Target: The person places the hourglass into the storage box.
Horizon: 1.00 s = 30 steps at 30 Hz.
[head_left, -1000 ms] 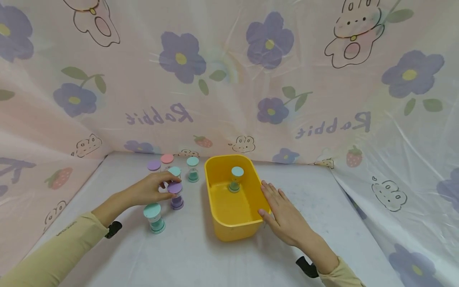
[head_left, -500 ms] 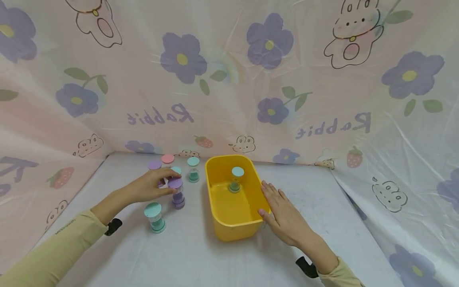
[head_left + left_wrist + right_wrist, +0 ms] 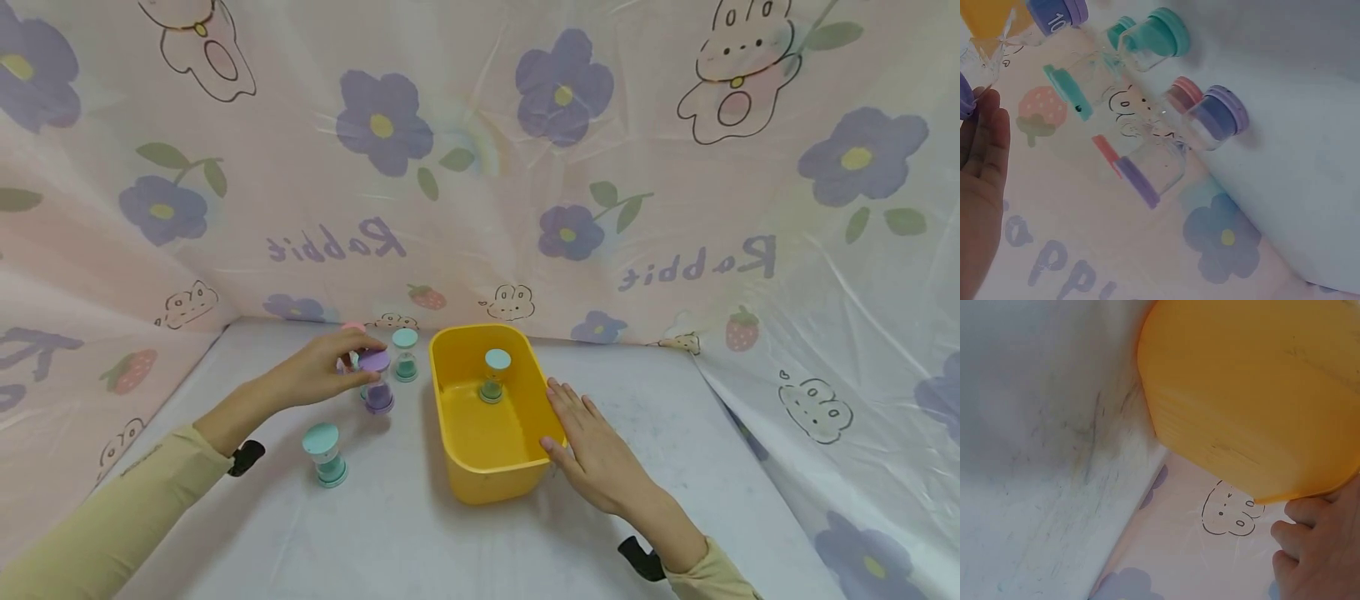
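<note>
My left hand (image 3: 360, 367) pinches a purple-capped sand timer (image 3: 377, 383) by its top and holds it just left of the yellow bin (image 3: 459, 467). The left wrist view shows that timer's cap (image 3: 1057, 12) at the top edge, next to my palm (image 3: 982, 175). Inside the bin a teal-capped sand timer (image 3: 495, 377) stands upright. My right hand (image 3: 581, 425) lies flat, fingers straight, against the bin's right wall. In the right wrist view its fingers (image 3: 1316, 550) touch the bin (image 3: 1260, 394).
On the white table, one teal timer (image 3: 325, 454) stands near my left forearm and another (image 3: 405, 354) by the bin's far left corner. A pink cap (image 3: 352, 327) peeks out behind my hand. Flowered plastic sheets wall in the table.
My left hand has carried the purple timer up and to the right, away from the near teal timer and closer to the bin. The right hand has stayed on the bin.
</note>
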Each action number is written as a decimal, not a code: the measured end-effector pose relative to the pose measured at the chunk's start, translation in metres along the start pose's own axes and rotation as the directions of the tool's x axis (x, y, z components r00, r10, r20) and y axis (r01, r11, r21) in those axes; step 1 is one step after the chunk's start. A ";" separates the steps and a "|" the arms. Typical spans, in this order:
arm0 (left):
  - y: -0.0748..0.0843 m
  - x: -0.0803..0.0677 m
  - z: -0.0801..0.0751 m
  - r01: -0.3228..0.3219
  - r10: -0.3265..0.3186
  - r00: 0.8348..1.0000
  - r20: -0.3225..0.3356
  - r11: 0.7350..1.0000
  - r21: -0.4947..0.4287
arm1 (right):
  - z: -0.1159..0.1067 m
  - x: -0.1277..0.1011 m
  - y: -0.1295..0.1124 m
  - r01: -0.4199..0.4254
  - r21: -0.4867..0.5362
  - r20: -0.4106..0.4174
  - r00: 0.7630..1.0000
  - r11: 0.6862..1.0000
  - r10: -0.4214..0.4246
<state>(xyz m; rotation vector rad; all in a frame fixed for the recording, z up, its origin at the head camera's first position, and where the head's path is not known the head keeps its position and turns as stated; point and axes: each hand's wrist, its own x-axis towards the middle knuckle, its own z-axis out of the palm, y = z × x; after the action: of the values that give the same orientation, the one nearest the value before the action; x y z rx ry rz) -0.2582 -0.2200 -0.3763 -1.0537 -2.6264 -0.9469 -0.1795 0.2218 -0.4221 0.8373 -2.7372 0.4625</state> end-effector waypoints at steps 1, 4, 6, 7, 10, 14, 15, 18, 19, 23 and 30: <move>0.001 0.002 -0.001 -0.012 0.012 1.000 -0.007 1.000 0.009 | 0.000 0.000 0.000 0.000 0.001 0.001 1.000 1.000 0.000; 0.005 0.007 -0.004 -0.047 0.048 0.998 -0.033 0.998 0.031 | 0.000 0.000 0.000 -0.001 0.004 0.002 1.000 1.000 0.001; 0.009 0.010 -0.006 -0.063 0.065 0.997 -0.049 0.997 0.042 | 0.000 -0.001 0.000 -0.004 0.005 0.004 1.000 1.000 0.004; 0.011 0.012 -0.007 -0.071 0.073 0.996 -0.055 0.997 0.042 | 0.000 -0.001 0.000 -0.005 0.005 0.006 1.000 1.000 0.005; 0.017 0.018 -0.010 -0.081 0.084 0.994 -0.073 0.996 0.047 | 0.000 -0.001 0.000 -0.007 0.002 0.006 1.000 1.000 0.007; 0.021 0.028 -0.011 -0.109 0.113 0.988 -0.106 0.993 0.044 | 0.000 -0.001 0.000 -0.006 -0.001 0.005 1.000 1.000 0.006; 0.022 0.030 -0.012 -0.121 0.125 0.985 -0.116 0.992 0.043 | 0.000 -0.001 0.000 -0.005 0.001 0.004 1.000 1.000 0.005; 0.026 0.037 -0.012 -0.150 0.155 0.978 -0.140 0.988 0.043 | 0.000 -0.001 0.000 -0.004 0.006 0.003 1.000 1.000 0.004; 0.027 0.039 -0.013 -0.157 0.161 0.976 -0.145 0.987 0.042 | 0.000 -0.001 0.000 -0.004 0.009 0.004 1.000 1.000 0.004; 0.032 0.046 -0.015 -0.169 0.173 0.972 -0.158 0.985 0.034 | 0.001 -0.001 0.000 -0.004 0.009 0.001 1.000 1.000 0.004; 0.041 0.058 -0.019 -0.186 0.190 0.968 -0.164 0.982 0.041 | 0.001 0.000 0.000 -0.006 0.005 0.003 1.000 1.000 0.006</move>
<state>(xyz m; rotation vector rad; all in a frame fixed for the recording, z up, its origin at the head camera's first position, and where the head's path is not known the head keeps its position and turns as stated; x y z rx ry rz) -0.2753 -0.1756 -0.3201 -1.1398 -2.3496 -0.9142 -0.1793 0.2212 -0.4225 0.8322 -2.7431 0.4702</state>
